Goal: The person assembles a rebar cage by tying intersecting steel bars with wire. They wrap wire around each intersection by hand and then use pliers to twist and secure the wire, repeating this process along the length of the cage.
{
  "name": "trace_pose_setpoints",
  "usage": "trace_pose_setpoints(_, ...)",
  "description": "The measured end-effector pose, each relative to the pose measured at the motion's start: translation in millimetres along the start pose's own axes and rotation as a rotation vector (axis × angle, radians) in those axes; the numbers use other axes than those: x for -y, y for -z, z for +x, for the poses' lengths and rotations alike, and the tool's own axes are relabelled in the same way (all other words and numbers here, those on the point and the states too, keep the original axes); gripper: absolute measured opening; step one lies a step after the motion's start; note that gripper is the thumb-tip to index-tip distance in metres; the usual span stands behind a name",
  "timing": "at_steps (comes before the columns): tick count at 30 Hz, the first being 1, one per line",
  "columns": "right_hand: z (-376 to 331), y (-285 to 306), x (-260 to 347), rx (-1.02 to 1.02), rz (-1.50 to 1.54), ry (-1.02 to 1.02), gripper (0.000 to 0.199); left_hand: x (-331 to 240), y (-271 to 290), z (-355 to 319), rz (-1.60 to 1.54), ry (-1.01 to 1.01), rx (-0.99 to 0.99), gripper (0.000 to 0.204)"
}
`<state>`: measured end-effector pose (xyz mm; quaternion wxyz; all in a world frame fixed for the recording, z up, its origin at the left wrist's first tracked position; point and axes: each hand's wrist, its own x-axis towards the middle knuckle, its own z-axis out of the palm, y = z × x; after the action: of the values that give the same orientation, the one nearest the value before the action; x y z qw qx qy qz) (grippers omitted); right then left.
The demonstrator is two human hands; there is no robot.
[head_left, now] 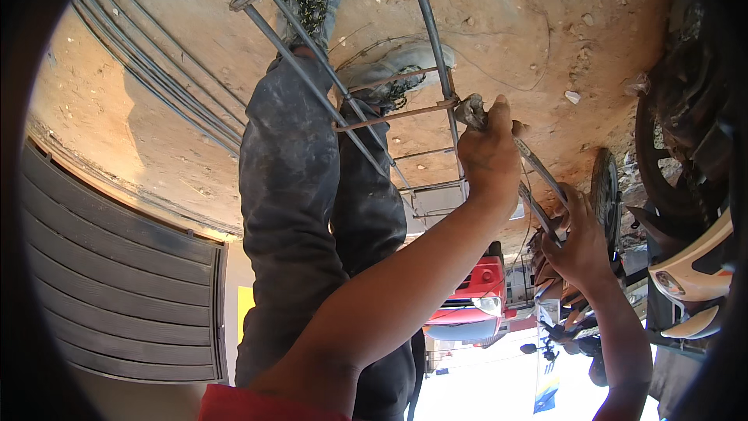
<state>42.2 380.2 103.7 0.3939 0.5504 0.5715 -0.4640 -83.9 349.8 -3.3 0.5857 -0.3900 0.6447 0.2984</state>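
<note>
A cage of grey steel reinforcing bars (426, 17) crosses the upper middle, joined by rusty brown stirrups (397, 118). My left hand (489, 144) is closed at the corner of one stirrup, on or against a dull grey lump (471, 111); what its fingers hold is partly hidden. My right hand (580, 243), lower and further right, is wrapped round two dark, nearly parallel metal handles (539, 165), which look like those of a pair of pincers. The handles run up toward my left hand, where their other end is covered. Thin wire hangs near them.
Legs in dark dusty trousers (288, 164) and grey laced shoes (312, 0) stand among the bars. Loose rods (156, 66) lie on the earth at left, above a dark slatted gate (125, 265). A red car (475, 288) and motorcycles (686, 273) appear upside down at lower right.
</note>
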Motion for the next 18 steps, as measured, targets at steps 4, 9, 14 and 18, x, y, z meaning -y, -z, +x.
trace_pose_setpoints(4, 7, -6, -26, -0.422, -0.265, 0.223, 0.057, 1, -14, -4, -0.169, 0.042, -0.025, 0.025)
trace_pose_setpoints(9, 32, 13, -49, -0.168, -0.037, 0.235, 0.041, 7, -1, -3, 0.123, -0.026, 0.083, 0.031)
trace_pose_setpoints(14, 28, 31, -33, 0.846, 1.075, -0.288, 0.03, 16, 10, -9, 0.05, 0.042, 0.133, 0.043)
trace_pose_setpoints(18, 35, 34, -29, 0.758, 0.728, -0.302, 0.036, 8, 15, 0, 0.17, 0.142, 0.223, 0.046)
